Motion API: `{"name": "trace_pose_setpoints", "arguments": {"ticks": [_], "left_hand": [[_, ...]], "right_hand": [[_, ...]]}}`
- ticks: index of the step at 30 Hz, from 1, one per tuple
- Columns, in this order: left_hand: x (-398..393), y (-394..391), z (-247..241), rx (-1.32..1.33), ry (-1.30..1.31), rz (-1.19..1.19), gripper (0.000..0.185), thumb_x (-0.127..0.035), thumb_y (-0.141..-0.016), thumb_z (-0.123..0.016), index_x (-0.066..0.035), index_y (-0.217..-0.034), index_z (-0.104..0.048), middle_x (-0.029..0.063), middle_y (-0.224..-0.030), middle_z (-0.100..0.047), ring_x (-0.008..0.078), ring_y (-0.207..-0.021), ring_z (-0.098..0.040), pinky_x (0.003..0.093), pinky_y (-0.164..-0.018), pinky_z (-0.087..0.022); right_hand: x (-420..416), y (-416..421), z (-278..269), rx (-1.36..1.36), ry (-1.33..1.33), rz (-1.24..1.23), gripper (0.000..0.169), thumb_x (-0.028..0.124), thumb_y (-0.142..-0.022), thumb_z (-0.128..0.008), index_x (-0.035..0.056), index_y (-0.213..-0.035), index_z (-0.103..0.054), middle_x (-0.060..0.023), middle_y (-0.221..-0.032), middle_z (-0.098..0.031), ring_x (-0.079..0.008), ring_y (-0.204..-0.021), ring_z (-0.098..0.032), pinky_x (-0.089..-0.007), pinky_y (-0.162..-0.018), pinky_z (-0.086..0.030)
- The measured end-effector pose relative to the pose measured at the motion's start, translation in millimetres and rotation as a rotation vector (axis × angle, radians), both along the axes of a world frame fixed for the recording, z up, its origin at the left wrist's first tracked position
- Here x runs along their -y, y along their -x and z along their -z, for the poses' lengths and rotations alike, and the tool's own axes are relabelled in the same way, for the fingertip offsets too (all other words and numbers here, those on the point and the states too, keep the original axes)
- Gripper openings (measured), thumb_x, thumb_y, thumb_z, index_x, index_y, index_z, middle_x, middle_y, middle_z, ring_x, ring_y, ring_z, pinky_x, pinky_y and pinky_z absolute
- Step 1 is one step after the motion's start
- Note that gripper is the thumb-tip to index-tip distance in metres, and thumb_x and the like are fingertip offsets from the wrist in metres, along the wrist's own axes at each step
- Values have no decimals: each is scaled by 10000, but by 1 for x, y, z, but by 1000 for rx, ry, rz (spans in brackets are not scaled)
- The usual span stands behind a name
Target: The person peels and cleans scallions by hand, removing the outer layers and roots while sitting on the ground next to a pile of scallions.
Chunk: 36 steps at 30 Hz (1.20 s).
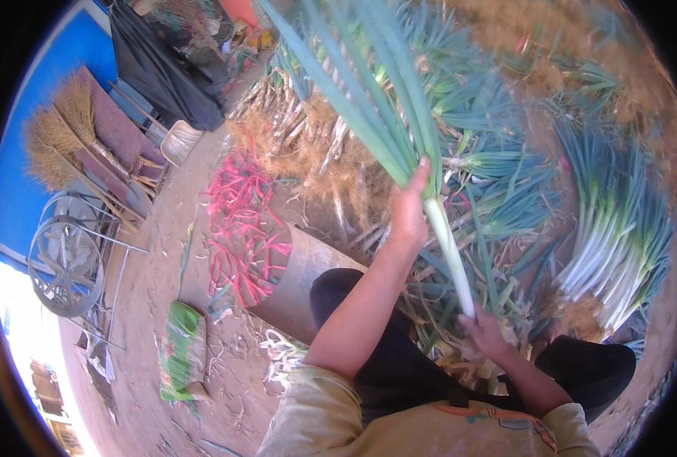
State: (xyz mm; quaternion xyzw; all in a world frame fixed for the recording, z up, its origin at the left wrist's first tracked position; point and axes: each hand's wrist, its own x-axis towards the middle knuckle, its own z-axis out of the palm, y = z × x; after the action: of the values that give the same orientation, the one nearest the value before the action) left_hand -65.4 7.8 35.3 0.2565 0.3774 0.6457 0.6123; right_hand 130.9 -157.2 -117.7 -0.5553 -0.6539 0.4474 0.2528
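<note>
A large Welsh onion with long green leaves and a smooth white shank slants across the middle of the view. My left hand grips it where the leaves meet the shank. Down at the pale root end, my right hand has its fingers closed around the shank, partly hiding the tip. Below lie stripped leaves and skins between my knees. Ahead spreads a heap of onions with brown, dry roots. To the right rests a bundle of onions with white shanks and roots attached.
Red ties lie scattered left of the heap, beside a curved grey sheet at my knee. A green sack is on the dirt floor. Farther left are straw brooms, a spoked-wheel metal frame, a scoop and dark sheeting.
</note>
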Motion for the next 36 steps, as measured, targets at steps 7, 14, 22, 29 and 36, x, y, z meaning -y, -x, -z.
{"name": "trace_pose_setpoints", "arguments": {"ticks": [7,14,22,29,36], "left_hand": [[-1,-16,7,122,9,89,287,-346,-934,-507,-62,-968,-501,5,-543,-429,107,-456,-433,252,-413,-358],[-3,-3,10,6,25,-54,288,-350,-942,-493,-62,-935,-485,22,-547,-435,117,-403,-400,249,-354,-308],[4,-11,6,-148,-128,-287,209,-272,-945,-494,-71,-900,-461,-14,-518,-409,84,-366,-385,228,-326,-308],[-7,59,-37,-269,-204,-534,246,-285,-952,-476,-39,-937,-486,-4,-517,-444,96,-380,-432,242,-326,-340],[16,170,-38,-236,-267,-977,215,-284,-925,-510,-101,-866,-415,-5,-551,-374,112,-450,-408,269,-394,-357]], "right_hand": [[-35,47,-94,-420,57,36,307,180,-901,-539,0,-1144,-485,-71,-668,-543,-96,-595,-505,-277,-552,-430],[8,18,-75,103,-143,-54,196,203,-885,-537,31,-979,-534,-200,-662,-563,-371,-628,-587,-409,-574,-452],[31,-32,49,183,-96,70,219,236,-891,-520,28,-915,-585,-218,-673,-571,-397,-617,-567,-444,-579,-442],[102,-124,168,554,-21,-152,279,309,-860,-537,64,-958,-629,-204,-800,-624,-386,-764,-597,-475,-690,-455],[44,-84,76,545,136,-228,338,354,-780,-646,70,-962,-633,-183,-993,-610,-363,-880,-590,-446,-779,-465]]}}
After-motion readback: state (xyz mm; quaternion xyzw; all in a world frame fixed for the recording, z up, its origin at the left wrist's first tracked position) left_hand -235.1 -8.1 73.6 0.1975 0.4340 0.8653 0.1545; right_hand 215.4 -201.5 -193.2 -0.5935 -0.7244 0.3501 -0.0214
